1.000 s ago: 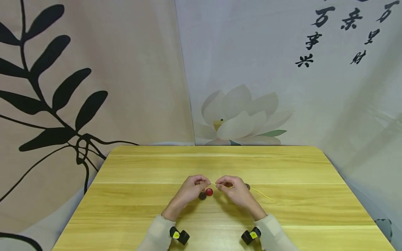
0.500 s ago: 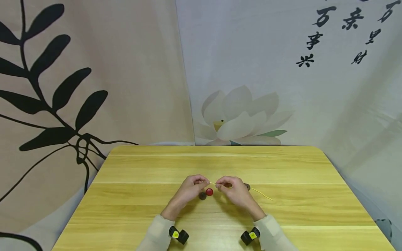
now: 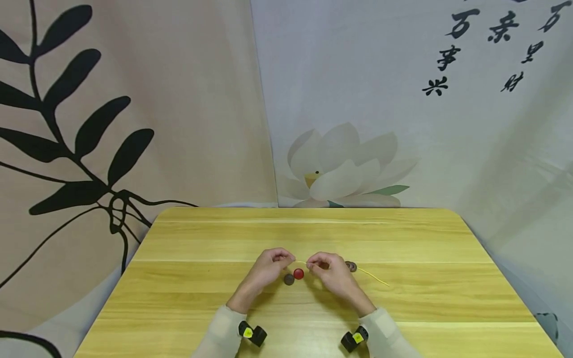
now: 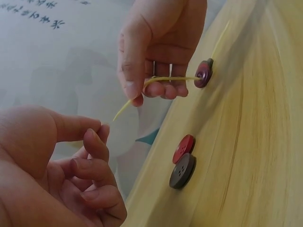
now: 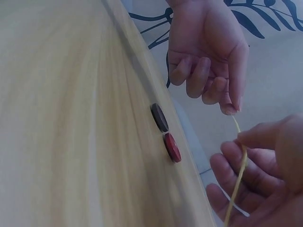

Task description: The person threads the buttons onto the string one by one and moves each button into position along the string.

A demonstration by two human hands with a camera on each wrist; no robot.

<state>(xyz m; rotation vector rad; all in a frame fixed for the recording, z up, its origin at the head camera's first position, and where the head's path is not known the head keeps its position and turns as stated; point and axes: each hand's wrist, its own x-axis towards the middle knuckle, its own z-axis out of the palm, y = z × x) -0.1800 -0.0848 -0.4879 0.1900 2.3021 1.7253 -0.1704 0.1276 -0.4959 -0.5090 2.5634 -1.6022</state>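
Observation:
My left hand pinches the tip of a yellow string between thumb and forefinger. Facing it, my right hand pinches the same string a short way from that tip; its other fingers are loosely curled. Beyond the right hand, the string passes through a dark reddish button with another dark piece against it, and its tail lies to the right in the head view. A red button and a dark brown button lie side by side on the table, below and between the hands.
The wooden table reaches back to a hanging cloth printed with leaves, a flower and characters. Small black devices with yellow marks are worn at both wrists, low above the table's front part.
My left hand has shifted slightly to the left, leaving a longer stretch of string between the hands. More of the dark buttons shows beside my right hand. The two loose buttons have stayed put.

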